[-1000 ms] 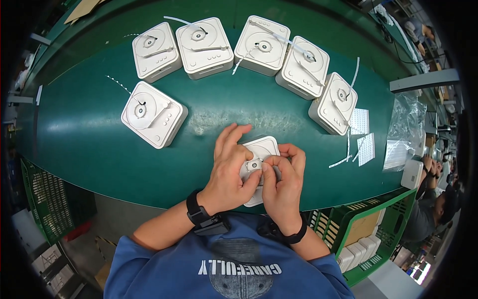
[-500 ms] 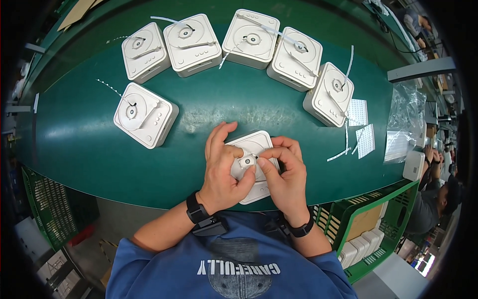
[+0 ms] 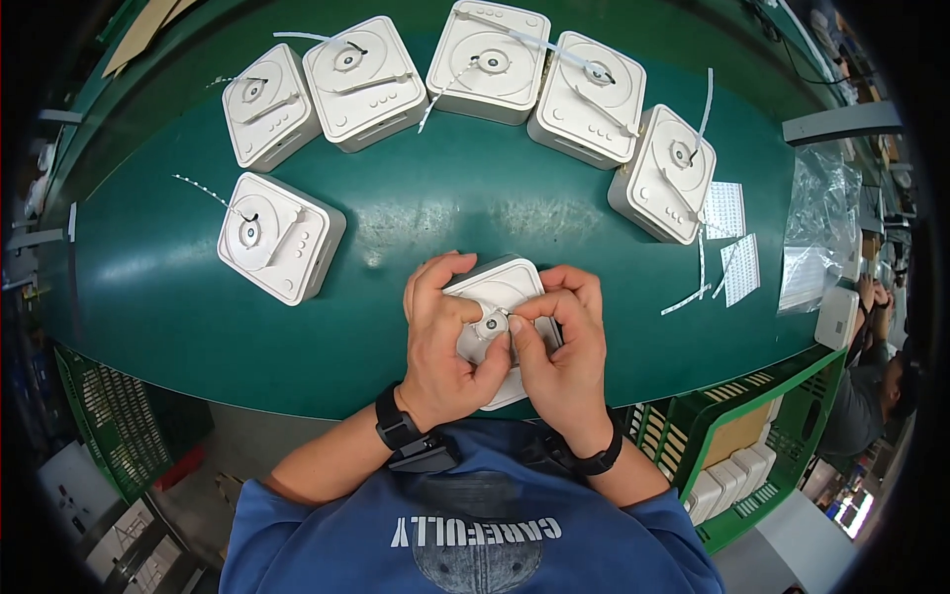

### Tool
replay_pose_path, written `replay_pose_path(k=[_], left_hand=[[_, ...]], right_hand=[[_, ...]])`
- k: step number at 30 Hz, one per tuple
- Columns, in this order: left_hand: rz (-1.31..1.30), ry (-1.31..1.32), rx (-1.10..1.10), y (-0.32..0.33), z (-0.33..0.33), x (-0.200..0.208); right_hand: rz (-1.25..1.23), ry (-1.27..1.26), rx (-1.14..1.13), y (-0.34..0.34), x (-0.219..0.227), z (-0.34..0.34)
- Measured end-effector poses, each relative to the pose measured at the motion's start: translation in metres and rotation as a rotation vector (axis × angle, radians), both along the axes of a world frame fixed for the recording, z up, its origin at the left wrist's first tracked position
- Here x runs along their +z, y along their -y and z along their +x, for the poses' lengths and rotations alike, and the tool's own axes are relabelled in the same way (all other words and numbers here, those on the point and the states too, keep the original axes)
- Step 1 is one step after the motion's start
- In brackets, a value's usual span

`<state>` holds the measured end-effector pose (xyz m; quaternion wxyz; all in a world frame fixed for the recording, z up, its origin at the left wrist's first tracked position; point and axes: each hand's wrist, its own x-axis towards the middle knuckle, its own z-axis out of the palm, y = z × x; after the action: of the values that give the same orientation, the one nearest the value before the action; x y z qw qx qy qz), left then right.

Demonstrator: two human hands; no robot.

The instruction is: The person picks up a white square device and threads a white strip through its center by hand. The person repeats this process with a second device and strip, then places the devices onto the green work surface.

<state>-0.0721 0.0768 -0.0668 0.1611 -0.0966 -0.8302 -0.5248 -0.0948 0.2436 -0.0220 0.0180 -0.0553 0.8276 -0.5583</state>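
A white turntable-shaped box [image 3: 505, 281] lies before me near the front edge of the table, partly covered by both hands. My left hand [image 3: 437, 342] is curled over its left side, with thumb and forefinger pressed close around the round centre hub [image 3: 492, 325]. Thumb and forefinger of my right hand [image 3: 566, 346] pinch together at the hub's right edge, by a small dark spot. Whatever is between those fingertips is too small to make out. The other right fingers bend over the box's far right side.
Several like boxes [image 3: 487, 94] stand in an arc across the green table [image 3: 396, 327], pale strips at their hubs. Another box [image 3: 282, 257] sits at left. Dotted sticker sheets [image 3: 740, 269] and clear plastic bags [image 3: 819, 213] lie right. Green crates [image 3: 708, 436] flank the table. A person works far right.
The view has shifted slightly, so the far boxes appear higher up. Both hands stay at the hub of the near box, with only slight movement of the fingers.
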Motion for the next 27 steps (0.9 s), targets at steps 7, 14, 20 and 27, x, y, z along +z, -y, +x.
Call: replay_pose_path(k=[7, 14, 20, 27], left_hand=[[0.057, 0.144, -0.125, 0.020, -0.001, 0.006], [-0.027, 0.130, -0.128, 0.019, -0.003, 0.008], [-0.078, 0.120, -0.122, 0.020, -0.005, 0.010], [-0.049, 0.120, -0.161, 0.023, -0.009, 0.011]], right_hand=[[-0.120, 0.117, 0.125, -0.024, 0.011, -0.002], [-0.052, 0.083, 0.103, -0.016, 0.005, 0.009], [0.010, 0.007, 0.052, -0.008, -0.011, 0.011], [0.272, -0.057, 0.308, -0.032, 0.033, 0.009]])
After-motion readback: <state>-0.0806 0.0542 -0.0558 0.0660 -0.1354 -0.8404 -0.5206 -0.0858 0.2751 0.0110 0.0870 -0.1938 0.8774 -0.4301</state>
